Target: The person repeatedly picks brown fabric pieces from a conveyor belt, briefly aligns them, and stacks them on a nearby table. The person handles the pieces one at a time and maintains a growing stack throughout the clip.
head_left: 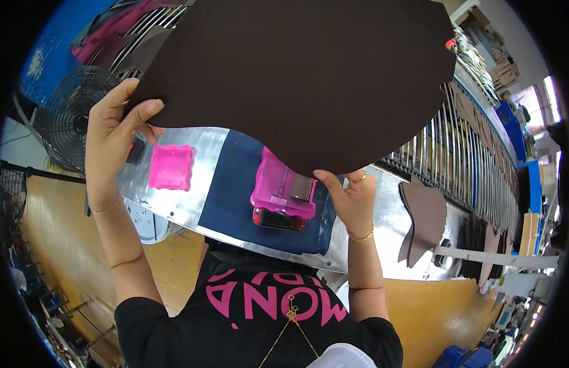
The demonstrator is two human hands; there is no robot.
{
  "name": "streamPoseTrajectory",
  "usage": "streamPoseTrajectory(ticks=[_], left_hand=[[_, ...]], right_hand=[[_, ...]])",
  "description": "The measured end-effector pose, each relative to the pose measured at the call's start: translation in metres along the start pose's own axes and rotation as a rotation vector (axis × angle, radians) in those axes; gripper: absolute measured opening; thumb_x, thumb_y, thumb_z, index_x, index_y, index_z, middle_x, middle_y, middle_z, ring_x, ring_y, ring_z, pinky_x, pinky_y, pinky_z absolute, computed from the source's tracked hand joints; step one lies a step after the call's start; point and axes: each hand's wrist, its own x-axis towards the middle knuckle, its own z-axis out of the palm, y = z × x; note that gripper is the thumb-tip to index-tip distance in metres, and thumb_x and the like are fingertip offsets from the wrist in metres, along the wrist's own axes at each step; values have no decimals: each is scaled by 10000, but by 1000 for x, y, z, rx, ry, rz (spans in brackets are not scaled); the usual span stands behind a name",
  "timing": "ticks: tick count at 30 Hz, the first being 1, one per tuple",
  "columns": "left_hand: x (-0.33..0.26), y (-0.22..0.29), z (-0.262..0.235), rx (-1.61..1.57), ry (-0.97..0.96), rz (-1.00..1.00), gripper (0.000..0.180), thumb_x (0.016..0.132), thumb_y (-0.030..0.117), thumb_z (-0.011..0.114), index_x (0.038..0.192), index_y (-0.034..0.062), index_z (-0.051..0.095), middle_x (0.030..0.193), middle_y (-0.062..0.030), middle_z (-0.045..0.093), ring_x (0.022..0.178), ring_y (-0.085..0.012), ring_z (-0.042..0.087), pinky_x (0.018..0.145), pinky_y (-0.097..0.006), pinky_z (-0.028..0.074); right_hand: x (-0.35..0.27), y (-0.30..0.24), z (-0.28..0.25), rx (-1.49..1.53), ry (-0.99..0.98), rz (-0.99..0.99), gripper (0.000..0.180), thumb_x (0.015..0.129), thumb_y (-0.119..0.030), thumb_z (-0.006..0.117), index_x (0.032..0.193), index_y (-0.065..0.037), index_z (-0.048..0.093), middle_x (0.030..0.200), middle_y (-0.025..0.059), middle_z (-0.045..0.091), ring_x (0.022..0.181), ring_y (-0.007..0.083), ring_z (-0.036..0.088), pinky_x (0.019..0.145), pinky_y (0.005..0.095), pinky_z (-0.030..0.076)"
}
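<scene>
I see the left hand [116, 126] and right hand [352, 196] pinch-gripping opposite edges of the dark leather sheet [297, 73], keeping it spread flat above the metal table [198, 153].

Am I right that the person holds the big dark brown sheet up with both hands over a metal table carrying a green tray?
Not quite: the head view shows the tray is pink. Both the left hand and right hand do hold the dark brown sheet above the metal table.

— From where is the scene viewed?
— From a head-worn fisheye camera, aimed steeply down over the person's chest at the metal worktop [192, 208].
— How near?
— Close; the raised dark leather sheet [297, 80] fills the upper frame.
</scene>
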Motion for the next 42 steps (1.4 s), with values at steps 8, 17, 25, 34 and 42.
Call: streamPoseTrajectory(ticks=[8,17,25,34,42], left_hand=[[-15,-21,-1,10,-122,-113,114,888,37,607,964,-48,608,809,-48,612,648,-112,650,554,-197,523],[-13,-35,82,168,-468,-67,60,833,-18,619,881,-53,618,710,-82,551,545,-139,604,506,-256,480],[-2,-21,160,328,-713,470,88,758,92,681,833,48,670,767,-69,552,652,-247,602,568,-343,489],[6,18,185,297,-685,525,178,819,210,677,964,110,654,880,-53,534,679,-230,605,571,-333,485],[-8,19,129,285,-556,257,297,786,82,706,1080,98,662,857,-56,544,618,-169,525,551,-283,433]], right_hand=[[-12,8,0,-156,-37,-94,119,714,-73,755,826,-86,716,795,52,679,732,250,575,800,354,397],[-73,40,-49,-335,83,-37,156,718,5,671,852,-70,693,802,42,694,637,186,577,766,311,372],[-158,54,-134,-173,323,388,120,791,25,686,909,12,671,839,39,662,780,133,575,724,256,450],[-151,51,-177,501,612,593,371,929,-23,535,1291,-9,455,1048,53,625,848,86,584,740,203,468],[-22,174,-119,1045,674,496,244,947,-9,465,1162,-123,489,1096,36,589,947,187,597,742,309,492]])
